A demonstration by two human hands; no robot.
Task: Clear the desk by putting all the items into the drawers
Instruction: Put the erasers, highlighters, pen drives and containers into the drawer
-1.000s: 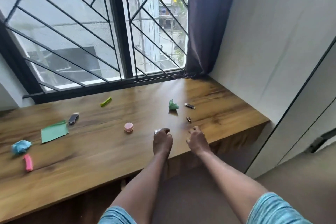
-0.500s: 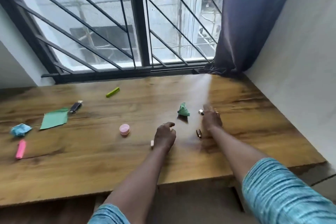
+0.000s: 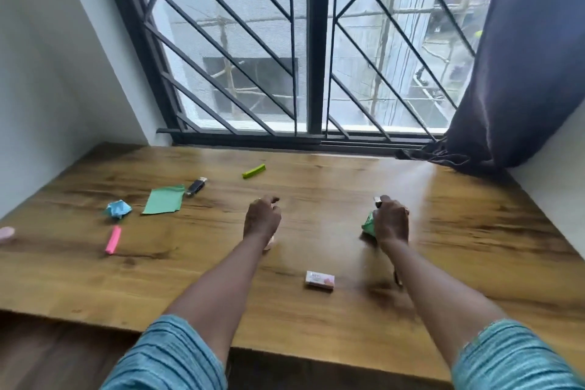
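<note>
My left hand (image 3: 262,218) hovers over the wooden desk (image 3: 316,310) with its fingers curled and apart, holding nothing. A pink round container (image 3: 269,244) peeks out beneath its wrist. My right hand (image 3: 392,221) pinches a small silver-tipped stick (image 3: 377,199) at its fingertips, and its palm rests against a crumpled green paper (image 3: 368,227). A pink-and-white eraser box (image 3: 319,279) lies between my forearms. Another small dark item (image 3: 397,279) is mostly hidden under my right forearm. No drawer is in view.
On the left lie a green paper sheet (image 3: 163,199), a black USB stick (image 3: 196,186), a green clip (image 3: 253,171), a blue paper ball (image 3: 117,208), a pink marker (image 3: 113,239) and a pink object (image 3: 6,234). The window grille and a curtain (image 3: 506,89) stand behind.
My head has moved closer and to the left over the desk. My right hand has picked up the small stick and drawn back beside the green paper. My left hand moved forward over the pink container.
</note>
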